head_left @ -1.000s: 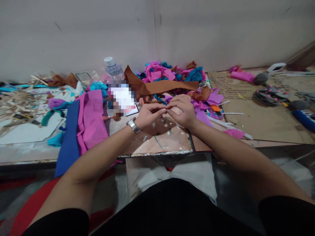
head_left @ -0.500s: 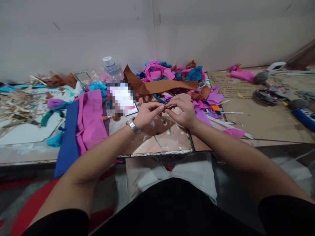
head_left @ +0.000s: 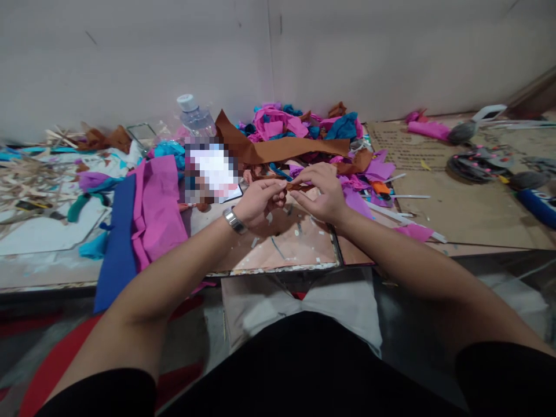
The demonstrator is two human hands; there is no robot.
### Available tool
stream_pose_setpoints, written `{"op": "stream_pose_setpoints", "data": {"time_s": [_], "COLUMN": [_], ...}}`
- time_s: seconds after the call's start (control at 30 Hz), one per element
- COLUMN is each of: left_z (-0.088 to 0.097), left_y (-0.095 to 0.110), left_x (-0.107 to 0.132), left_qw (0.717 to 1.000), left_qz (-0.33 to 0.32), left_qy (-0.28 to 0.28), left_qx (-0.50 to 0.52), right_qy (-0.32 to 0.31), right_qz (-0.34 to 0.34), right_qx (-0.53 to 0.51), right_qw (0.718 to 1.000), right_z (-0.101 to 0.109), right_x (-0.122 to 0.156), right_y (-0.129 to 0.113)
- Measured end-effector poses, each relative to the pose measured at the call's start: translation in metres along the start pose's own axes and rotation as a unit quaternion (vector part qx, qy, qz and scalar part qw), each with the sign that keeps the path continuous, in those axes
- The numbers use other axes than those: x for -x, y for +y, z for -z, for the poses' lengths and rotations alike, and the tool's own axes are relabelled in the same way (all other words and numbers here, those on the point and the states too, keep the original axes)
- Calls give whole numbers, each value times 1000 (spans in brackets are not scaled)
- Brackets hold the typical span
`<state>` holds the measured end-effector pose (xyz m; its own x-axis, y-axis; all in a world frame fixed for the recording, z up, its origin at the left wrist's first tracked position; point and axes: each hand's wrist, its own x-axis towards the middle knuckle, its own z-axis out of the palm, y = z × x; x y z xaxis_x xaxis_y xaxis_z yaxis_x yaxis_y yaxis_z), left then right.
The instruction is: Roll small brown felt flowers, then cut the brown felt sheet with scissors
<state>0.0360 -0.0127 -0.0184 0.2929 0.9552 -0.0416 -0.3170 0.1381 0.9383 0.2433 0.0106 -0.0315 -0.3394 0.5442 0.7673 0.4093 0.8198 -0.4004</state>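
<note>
Brown scrap [head_left: 299,187] seems pinched by left fingers [head_left: 277,189] and right fingers [head_left: 304,201], crumpled paper [head_left: 284,124] crowding behind.

We pinch a small brown scrap [head_left: 299,187] between the thumb and finger of our left hand [head_left: 263,202], which wears a metal watch [head_left: 234,220] at the wrist; our right hand [head_left: 321,190] curves around the scrap's other end, though we cannot tell how firmly it grips; both hands hover over the counter [head_left: 282,255]; behind them we see a long brown strip [head_left: 299,150] lying before crumpled pink and blue paper [head_left: 278,124]; to the left, a lit phone [head_left: 217,171] sits near a bottle [head_left: 197,123]; to the right lies printed cardboard [head_left: 417,220].
</note>
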Motion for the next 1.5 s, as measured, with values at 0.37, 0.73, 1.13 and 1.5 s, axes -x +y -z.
{"op": "stream_pose_setpoints", "data": {"time_s": [0.37, 0.73, 1.13, 1.5], "left_z": [4, 5, 7, 5], "left_y": [-6, -8, -10, -10], "left_x": [-4, -3, -4, -4], "left_qw": [999, 997, 995, 997], "left_qz": [-33, -42, -47, -42], "left_qy": [-11, -10, -13, -8], "left_qx": [-38, -61, -89, -58], "right_qy": [11, 18, 41, 25], "right_qz": [3, 14, 25, 39], "right_qx": [3, 4, 3, -14], "right_qw": [1000, 1000, 999, 999], "right_z": [-1, 0, -1, -1], "right_x": [-1, -1, -1, -2], "right_y": [0, -2, -2, -2]}}
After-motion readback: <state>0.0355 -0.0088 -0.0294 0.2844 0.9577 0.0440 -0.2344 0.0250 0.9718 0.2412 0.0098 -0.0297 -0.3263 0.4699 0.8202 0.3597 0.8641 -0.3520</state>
